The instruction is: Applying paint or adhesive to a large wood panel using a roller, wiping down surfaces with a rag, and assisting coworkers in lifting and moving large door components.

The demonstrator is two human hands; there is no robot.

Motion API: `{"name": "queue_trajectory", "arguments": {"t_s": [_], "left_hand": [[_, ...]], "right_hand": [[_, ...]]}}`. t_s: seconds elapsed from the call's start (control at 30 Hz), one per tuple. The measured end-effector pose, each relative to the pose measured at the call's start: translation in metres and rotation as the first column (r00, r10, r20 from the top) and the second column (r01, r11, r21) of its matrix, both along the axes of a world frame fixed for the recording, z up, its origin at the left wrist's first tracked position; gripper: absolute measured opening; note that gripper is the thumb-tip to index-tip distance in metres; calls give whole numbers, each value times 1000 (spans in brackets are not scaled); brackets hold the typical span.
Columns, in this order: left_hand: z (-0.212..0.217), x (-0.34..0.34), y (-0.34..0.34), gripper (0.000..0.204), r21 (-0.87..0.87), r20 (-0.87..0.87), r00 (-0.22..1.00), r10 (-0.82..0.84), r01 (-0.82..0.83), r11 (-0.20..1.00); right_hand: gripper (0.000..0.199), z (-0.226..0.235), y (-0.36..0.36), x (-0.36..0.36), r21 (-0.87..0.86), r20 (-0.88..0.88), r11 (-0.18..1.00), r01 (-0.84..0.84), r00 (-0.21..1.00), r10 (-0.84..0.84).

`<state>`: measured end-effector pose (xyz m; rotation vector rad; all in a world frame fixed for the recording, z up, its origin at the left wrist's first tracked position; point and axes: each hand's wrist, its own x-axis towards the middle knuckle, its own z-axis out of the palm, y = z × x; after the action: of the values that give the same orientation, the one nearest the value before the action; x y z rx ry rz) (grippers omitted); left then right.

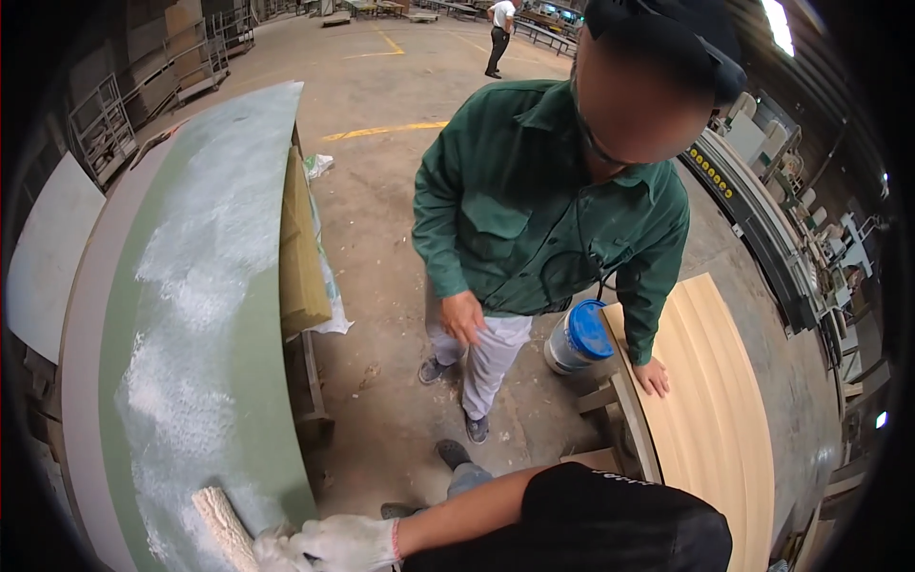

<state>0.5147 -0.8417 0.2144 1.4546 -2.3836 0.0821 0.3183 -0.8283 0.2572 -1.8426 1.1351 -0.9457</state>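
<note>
Cream roller [224, 529], lower left of the frame on the green board [253, 343], slants down rightward just left of the right hand [351, 543], seemingly clenched round its hidden handle; the left hand I cannot make out.

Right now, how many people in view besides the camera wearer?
2: one person in a green shirt, between the white-smeared green panel and pale wooden panel; another in white top and dark trousers, far back. More may be hidden.
</note>
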Motion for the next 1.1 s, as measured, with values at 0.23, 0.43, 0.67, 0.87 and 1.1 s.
{"name": "queue_trajectory", "arguments": {"t_s": [0.23, 0.43, 0.67, 0.87, 1.1], "left_hand": [[17, -64, 7, 27, -115, -266, 961, 78, -112, 987], [13, -105, 20, 61, 146, -446, 866, 227, -180, 973], [-15, -90, -16, 26, 21, -599, 801, -16, 36, 999], [-65, 66, -33, 23, -26, -565, 813, 142, -189, 982], [-52, 161, -64, 25, 331, -509, 688, 518, -399, 855]], "right_hand": [[22, 12, -25, -50, 51, -91, 976, -213, 972, 216], [21, -18, -35, -64, -15, -160, 953, -302, 942, 296], [19, -19, -63, -71, -20, -449, 741, -671, 668, 593], [32, -56, -103, 98, 26, -587, 645, -764, 511, 628], [30, -36, -121, 208, 160, -537, 797, -582, 626, 565]]}}
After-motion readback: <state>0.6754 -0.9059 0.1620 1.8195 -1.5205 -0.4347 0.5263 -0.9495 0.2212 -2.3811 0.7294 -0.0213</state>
